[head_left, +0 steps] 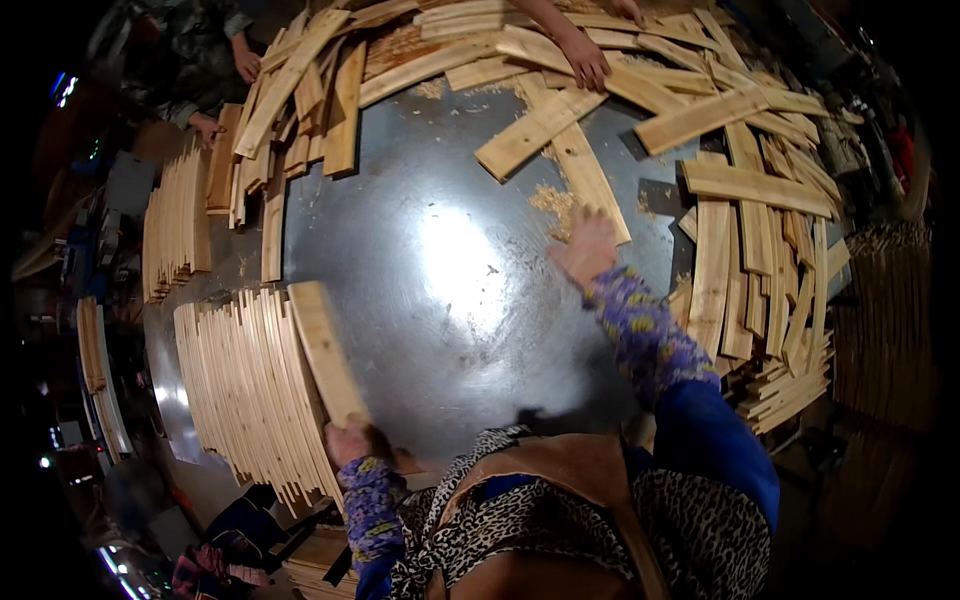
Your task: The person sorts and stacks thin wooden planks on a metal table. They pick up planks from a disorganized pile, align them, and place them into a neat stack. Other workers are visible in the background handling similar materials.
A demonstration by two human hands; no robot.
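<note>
Steadily, a worker's left hand [352, 440] grips the near end of a pale board [318, 340], which lies lengthwise at the near left of a metal desk [385, 225], just beside a row of boards set on edge [245, 385]. Holding it by the end, presumably, lets the worker line it up with that row, whose packed order seems meant to save room. The right hand [590, 250], blurred, stretches forward with fingers spread and unclenched at the near end of a second board [588, 180]; whether it presses down cannot be told. A crossing board [530, 138] rests over this one farther back, and wood shavings [552, 203] lie to its left. On the right, a loose pile [745, 250] of boards lies at mixed angles, probably left unsorted within easy reach. At the far side, a co-worker's hand [588, 65] touches boards, while another person's hand [246, 64] rests by a leaning heap [300, 95] at far left. Nearer on that side stands a smaller upright stack [178, 230].
</note>
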